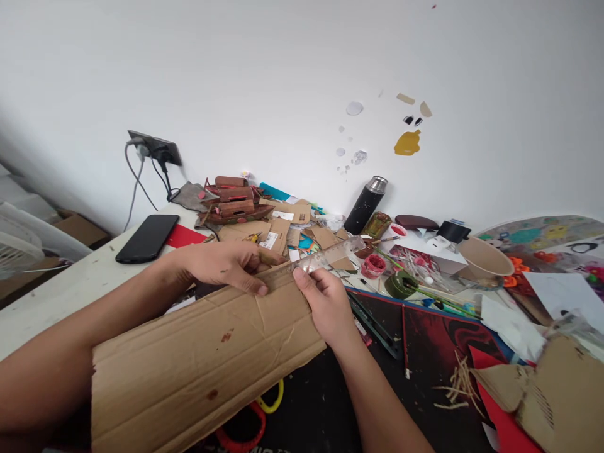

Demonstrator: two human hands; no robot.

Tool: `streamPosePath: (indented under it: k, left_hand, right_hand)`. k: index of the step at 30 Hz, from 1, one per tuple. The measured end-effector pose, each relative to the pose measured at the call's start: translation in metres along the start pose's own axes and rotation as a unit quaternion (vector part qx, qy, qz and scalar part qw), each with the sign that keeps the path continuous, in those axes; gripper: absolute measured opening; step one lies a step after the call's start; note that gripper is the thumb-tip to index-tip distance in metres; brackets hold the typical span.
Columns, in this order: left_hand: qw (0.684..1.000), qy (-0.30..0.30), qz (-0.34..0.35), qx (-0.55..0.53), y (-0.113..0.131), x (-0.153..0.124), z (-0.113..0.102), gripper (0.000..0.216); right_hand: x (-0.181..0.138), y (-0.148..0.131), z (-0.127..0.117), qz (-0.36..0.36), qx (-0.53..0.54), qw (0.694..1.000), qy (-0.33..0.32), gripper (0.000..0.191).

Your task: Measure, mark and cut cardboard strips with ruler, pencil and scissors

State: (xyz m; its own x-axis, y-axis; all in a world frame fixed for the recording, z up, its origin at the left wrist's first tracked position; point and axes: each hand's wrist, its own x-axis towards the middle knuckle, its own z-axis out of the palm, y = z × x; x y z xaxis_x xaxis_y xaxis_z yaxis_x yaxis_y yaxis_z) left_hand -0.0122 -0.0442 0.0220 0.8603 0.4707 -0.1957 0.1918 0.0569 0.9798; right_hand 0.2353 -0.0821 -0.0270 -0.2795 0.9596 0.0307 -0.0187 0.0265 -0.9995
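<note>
A large sheet of brown corrugated cardboard [198, 358] lies tilted across my lap side of the desk. My left hand [226, 264] presses its fingers down on the sheet's far edge, pinching it there. My right hand [325, 305] grips the same edge further right and holds a clear plastic ruler [330, 255] that lies along that edge and sticks out to the upper right.
Behind lie cardboard scraps [283, 229], a brown model boat [233, 204], a black phone [148, 238], a black flask [364, 204], a paper bowl [484, 259], paint pots [374, 265] and a dark cutting mat [425, 340]. Cables hang from a wall socket [155, 150].
</note>
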Motion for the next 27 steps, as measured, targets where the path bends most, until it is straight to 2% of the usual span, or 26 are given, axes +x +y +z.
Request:
streamPosePath:
  k: [7,18,27]
  left_hand:
    - [1.000,0.006,-0.003,0.008,0.001,0.000,0.001,0.050]
    - [0.999,0.018,-0.019,0.026,-0.004,0.000,-0.002,0.052]
    - [0.997,0.035,-0.024,0.060,0.000,0.001,-0.002,0.049]
  right_hand:
    - [0.001,0.001,0.000,0.009,-0.008,1.000,0.006,0.056]
    - [0.000,0.001,0.001,0.007,0.009,1.000,-0.023,0.045]
    - [0.001,0.012,0.002,0.014,-0.014,0.999,-0.027,0.037]
